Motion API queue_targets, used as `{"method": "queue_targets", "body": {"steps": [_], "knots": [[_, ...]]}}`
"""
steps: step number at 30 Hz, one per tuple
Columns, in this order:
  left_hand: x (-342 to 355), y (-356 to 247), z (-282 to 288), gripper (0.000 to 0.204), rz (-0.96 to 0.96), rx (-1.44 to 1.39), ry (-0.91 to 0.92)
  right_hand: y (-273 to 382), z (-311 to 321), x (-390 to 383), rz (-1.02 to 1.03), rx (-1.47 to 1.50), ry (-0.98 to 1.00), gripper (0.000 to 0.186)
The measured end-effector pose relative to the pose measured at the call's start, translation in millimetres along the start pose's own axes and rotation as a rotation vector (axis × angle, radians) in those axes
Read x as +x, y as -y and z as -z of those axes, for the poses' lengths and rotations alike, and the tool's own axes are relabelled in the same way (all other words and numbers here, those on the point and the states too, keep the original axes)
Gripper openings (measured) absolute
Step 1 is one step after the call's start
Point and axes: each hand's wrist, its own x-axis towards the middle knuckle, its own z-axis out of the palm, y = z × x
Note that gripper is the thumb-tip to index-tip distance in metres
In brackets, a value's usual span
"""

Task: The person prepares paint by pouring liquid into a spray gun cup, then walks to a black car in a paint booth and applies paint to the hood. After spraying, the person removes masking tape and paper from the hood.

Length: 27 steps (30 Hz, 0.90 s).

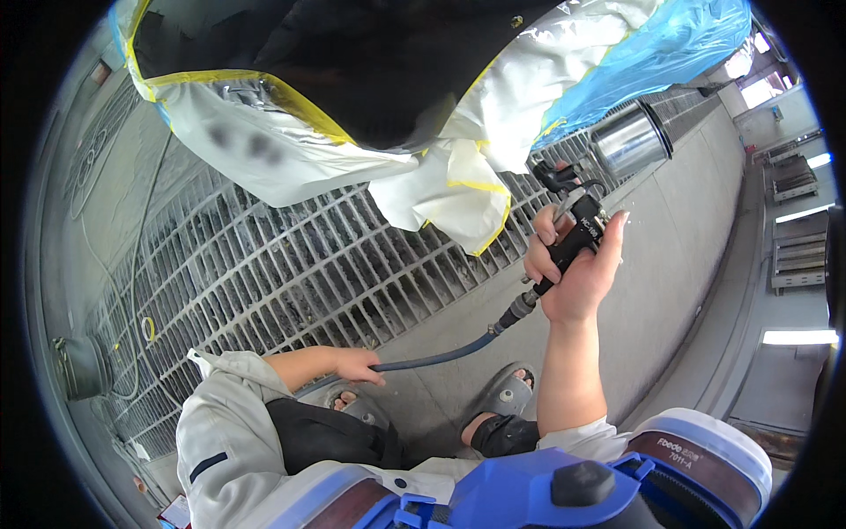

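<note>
- Black spray gun (577,231) held up at right of centre, just right of the masked part; silver cup (629,141) fixed at its far end, tilted.
- Right hand (582,280) wrapped round the gun's grip, fingers on the left side, thumb on the right. Exact trigger position: can't tell.
- Grey-blue hose (445,357) runs from the grip's lower end, curving left to the other hand.
- Left hand (355,364) closed on the hose, low, near the left knee.
- Glossy black panel (352,70) at top, edged with yellow tape (304,110), white masking sheet (291,176) hanging around it; two dark smudges on the sheet's left part.
- Blue film (643,66) covers the upper right side.
- Metal floor grating (256,273) below, grey floor (674,238) to its right.
- Grey sandals (509,394) on both feet, grating just ahead.
- Blue respirator (538,489) across bottom edge.
- Yellow ring (148,330) on grating, far left; dark round container (81,368) beyond it.
</note>
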Motion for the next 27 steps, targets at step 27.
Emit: {"method": "queue_targets", "body": {"steps": [27], "knots": [[-32,54,-11,0.044,0.222,-0.131,-0.126,-120,-11,-10,0.106,-0.173,0.259,0.082]]}}
